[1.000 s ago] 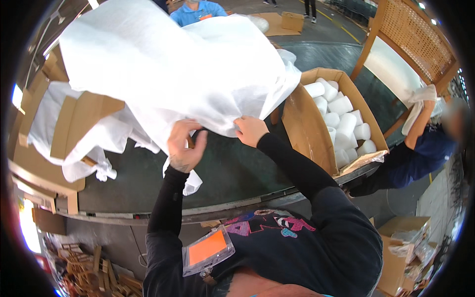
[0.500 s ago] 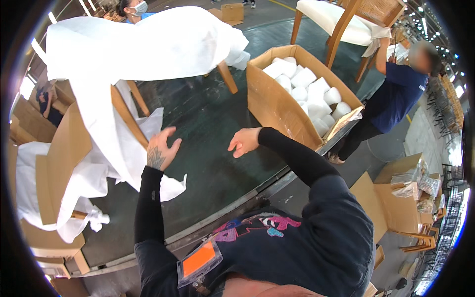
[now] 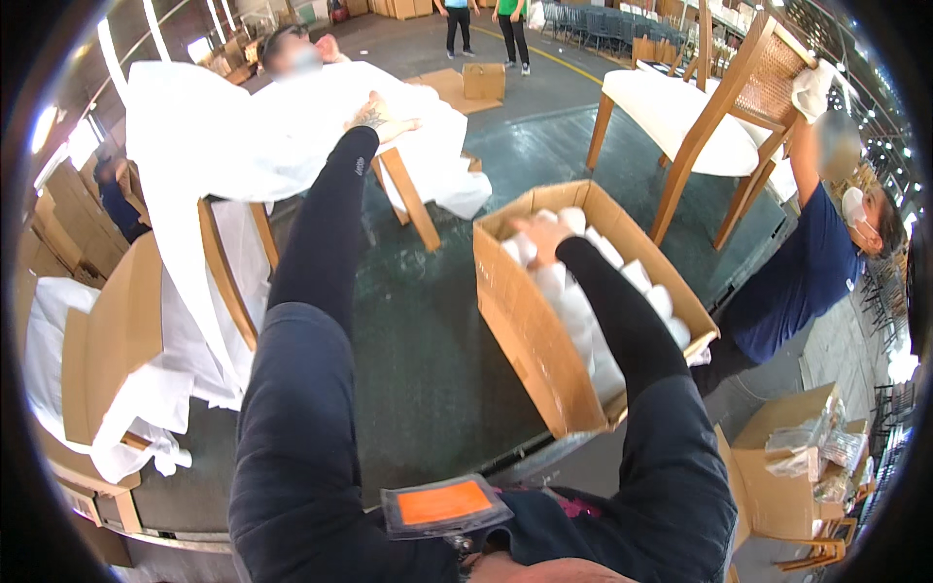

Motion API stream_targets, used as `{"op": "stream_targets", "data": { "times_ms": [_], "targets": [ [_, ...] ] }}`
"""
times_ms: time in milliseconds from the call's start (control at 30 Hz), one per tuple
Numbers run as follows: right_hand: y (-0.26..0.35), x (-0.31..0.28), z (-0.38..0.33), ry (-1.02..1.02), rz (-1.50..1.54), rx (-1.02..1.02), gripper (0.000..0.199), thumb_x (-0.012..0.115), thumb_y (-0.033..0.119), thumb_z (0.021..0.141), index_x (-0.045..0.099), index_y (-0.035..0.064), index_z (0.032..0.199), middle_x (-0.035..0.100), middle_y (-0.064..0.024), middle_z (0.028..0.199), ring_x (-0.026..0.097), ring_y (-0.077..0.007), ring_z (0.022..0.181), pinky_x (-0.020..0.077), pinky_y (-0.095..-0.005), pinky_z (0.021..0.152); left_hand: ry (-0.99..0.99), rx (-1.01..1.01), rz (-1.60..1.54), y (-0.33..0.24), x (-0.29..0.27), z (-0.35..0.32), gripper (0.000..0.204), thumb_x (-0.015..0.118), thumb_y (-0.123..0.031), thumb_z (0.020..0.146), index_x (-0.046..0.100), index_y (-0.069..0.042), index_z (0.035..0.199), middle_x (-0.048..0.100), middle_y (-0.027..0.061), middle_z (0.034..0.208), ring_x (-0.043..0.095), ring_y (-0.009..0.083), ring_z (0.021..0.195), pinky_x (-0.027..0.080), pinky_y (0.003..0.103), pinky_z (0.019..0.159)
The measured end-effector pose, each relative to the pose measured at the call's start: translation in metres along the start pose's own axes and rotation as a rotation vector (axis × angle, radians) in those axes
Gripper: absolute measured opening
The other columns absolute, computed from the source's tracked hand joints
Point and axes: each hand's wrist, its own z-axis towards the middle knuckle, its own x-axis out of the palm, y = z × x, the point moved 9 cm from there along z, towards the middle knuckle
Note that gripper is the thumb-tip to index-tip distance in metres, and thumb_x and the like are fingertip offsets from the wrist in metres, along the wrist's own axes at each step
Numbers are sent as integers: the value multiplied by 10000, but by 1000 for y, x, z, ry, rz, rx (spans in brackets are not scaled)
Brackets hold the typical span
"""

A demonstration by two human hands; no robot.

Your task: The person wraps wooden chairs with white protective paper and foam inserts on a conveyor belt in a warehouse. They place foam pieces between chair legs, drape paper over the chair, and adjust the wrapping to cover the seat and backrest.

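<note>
My left hand (image 3: 384,120) is stretched far forward against the white wrapping (image 3: 321,107) around an upturned chair. Its fingers are spread near a bare wooden leg (image 3: 413,199), holding nothing that I can see. Over the cardboard box (image 3: 530,345) on the right, my right hand (image 3: 546,239) reaches among white foam-like rolls (image 3: 583,325). The fingers point left and touch the rolls at the box's far end; they look extended, with their tips partly hidden. Both chair and box rest on a dark green work surface (image 3: 418,389).
A cane-backed chair (image 3: 671,117) with a white seat stands at the far right, held by a co-worker in dark blue (image 3: 797,272). Another person (image 3: 292,58) is behind the wrapped chair. Bent cardboard (image 3: 112,330) and white sheeting lie at left.
My left hand has moved forward from the table onto the wrapped chair. My right hand has gone from above the table into the box. The view has tilted up.
</note>
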Motion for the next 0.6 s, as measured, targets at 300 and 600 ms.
{"op": "stream_targets", "data": {
  "times_ms": [300,600],
  "targets": [
    [-45,-7,-27,32,103,-31,681,861,429,607,625,79,1141,668,-176,1093,627,-359,1097,513,-455,919,127,807,43,-144,112,-56,385,717,-290,762,701,-49,1061,703,225,1025,688,290,984,527,432,864],
    [-45,-88,-103,-317,1733,58,554,615,405,975,527,-30,1306,651,-100,1163,631,-164,1021,515,-284,890,632,1042,556,-33,164,-241,222,684,-264,804,612,-106,666,637,100,650,678,305,657,533,418,605]
  ]
}}
